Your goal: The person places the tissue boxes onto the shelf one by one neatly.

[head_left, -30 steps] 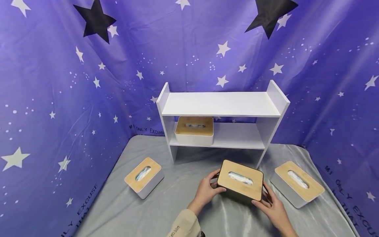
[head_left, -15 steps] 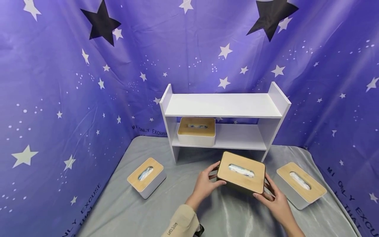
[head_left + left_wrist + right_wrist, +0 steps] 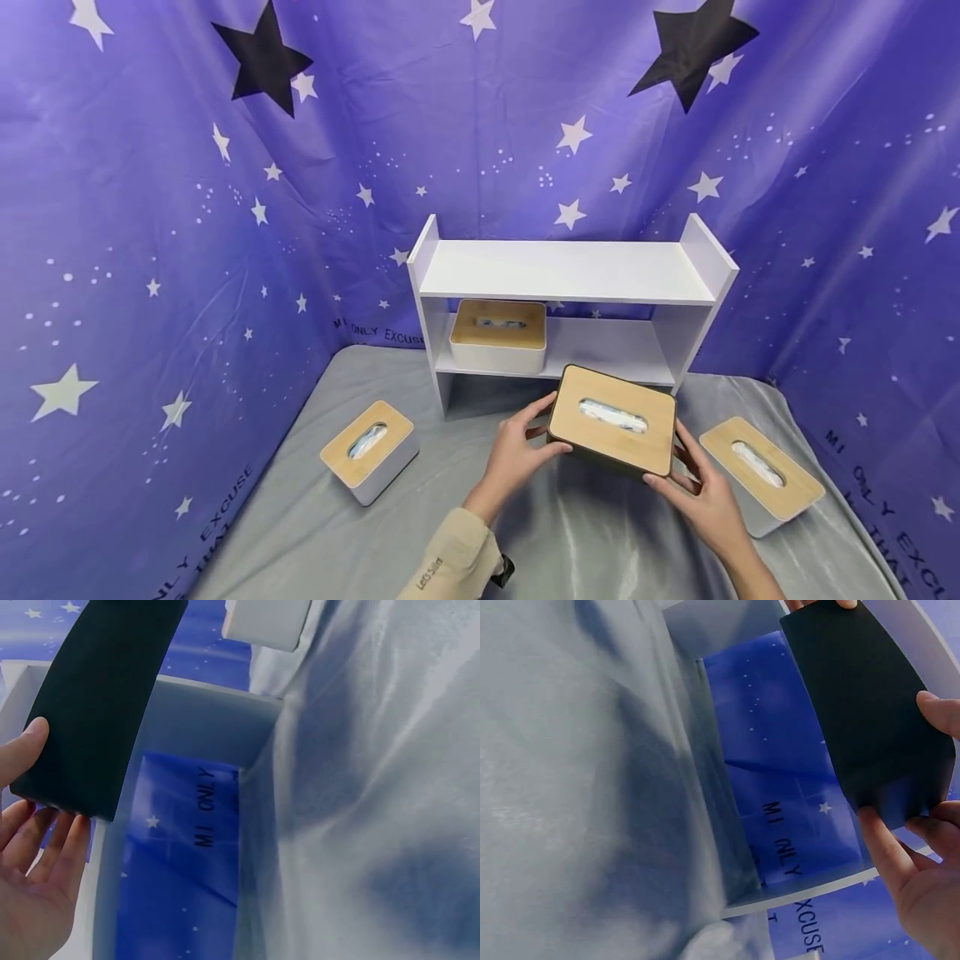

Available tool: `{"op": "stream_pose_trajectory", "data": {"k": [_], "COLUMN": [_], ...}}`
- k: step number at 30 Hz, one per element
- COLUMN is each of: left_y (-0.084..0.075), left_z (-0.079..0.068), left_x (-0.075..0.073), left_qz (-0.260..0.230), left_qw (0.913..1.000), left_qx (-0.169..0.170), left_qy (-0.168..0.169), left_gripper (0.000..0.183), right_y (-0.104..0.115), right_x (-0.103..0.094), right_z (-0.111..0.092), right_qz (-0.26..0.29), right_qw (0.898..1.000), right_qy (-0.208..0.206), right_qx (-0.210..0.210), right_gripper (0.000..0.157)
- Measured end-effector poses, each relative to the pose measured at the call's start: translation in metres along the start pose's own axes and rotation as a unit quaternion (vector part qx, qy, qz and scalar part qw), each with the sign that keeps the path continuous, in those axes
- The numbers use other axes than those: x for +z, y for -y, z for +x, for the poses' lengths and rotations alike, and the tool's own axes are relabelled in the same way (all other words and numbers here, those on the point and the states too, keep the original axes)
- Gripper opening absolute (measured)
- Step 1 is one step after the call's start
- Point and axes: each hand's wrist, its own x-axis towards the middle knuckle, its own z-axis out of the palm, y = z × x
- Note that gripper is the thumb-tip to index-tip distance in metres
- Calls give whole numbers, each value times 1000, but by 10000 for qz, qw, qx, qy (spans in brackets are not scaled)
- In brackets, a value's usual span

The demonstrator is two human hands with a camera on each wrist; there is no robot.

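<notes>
A dark-sided tissue box [image 3: 611, 417] with a light wooden lid is held between both hands, tilted, in front of the white shelf [image 3: 562, 271]. My left hand [image 3: 513, 454] grips its left end, thumb on the near side and fingers at the far side. At the other end my right hand [image 3: 705, 496] grips it in the same way. Both wrist views show the box's dark side [image 3: 97, 705] raised off the grey cloth, with fingertips along its edges. On the shelf's middle board, at the left, stands a white tissue box [image 3: 498, 354] with a wooden lid.
One more white tissue box [image 3: 371, 454] stands on the grey cloth [image 3: 300, 533] at the left, and another [image 3: 761, 475] sits just beyond my right hand. Purple starry curtains [image 3: 150, 208] enclose the back and sides.
Both hands have lifted the dark tissue box up and away from me, nearer to the shelf's middle board. The grip of both hands looks the same.
</notes>
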Motion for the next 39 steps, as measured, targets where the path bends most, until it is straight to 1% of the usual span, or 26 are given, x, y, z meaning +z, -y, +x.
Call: {"op": "stream_pose_trajectory", "data": {"k": [1, 5, 8, 10, 12, 16, 22, 27, 29, 32, 36, 39], "left_y": [3, 1, -4, -7, -10, -11, -6, -4, -4, -5, -7, -8], "left_z": [1, 1, 2, 5, 10, 18, 26, 30, 32, 34, 38, 42], "left_x": [1, -2, -4, -5, -5, -4, -4, -4, -4, -2, 1, 3], "left_qz": [3, -52, -34, -37, -36, -10, -37, -32, -72, -165, -267, -320], "left_qw": [10000, 9999, 9996, 9994, 9991, 9992, 9993, 9990, 9990, 9986, 9975, 9961], "left_qx": [19, 108, 243, 306, 357, 314, 201, 108, 0, -126, -190, -242], "left_qy": [-48, -87, -110, -163, -238, -266, -320, -436, -450, -495, -632, -788], "left_gripper": [74, 72, 72, 72, 73, 73, 72, 67, 67, 66, 63, 60], "right_y": [0, 6, 13, 16, 17, 14, 5, -2, -3, -2, 3, 6], "right_x": [0, -3, -7, -9, -10, -11, -7, -1, 1, 2, 6, 11], "right_z": [1, 3, 5, 9, 15, 25, 34, 45, 48, 50, 56, 61], "right_qz": [0, -111, -220, -239, -147, -16, 154, 432, 527, 621, 711, 854], "right_qw": [10000, 9998, 9996, 9995, 9996, 9995, 9992, 9980, 9974, 9968, 9931, 9874], "right_qy": [-14, 15, 15, 15, 18, 41, 36, -98, -190, -434, -933, -1314], "right_qx": [-71, -143, -173, -212, -241, -301, -377, -451, -443, -273, 88, 212], "right_gripper": [87, 85, 85, 86, 87, 87, 81, 75, 73, 70, 61, 54]}}
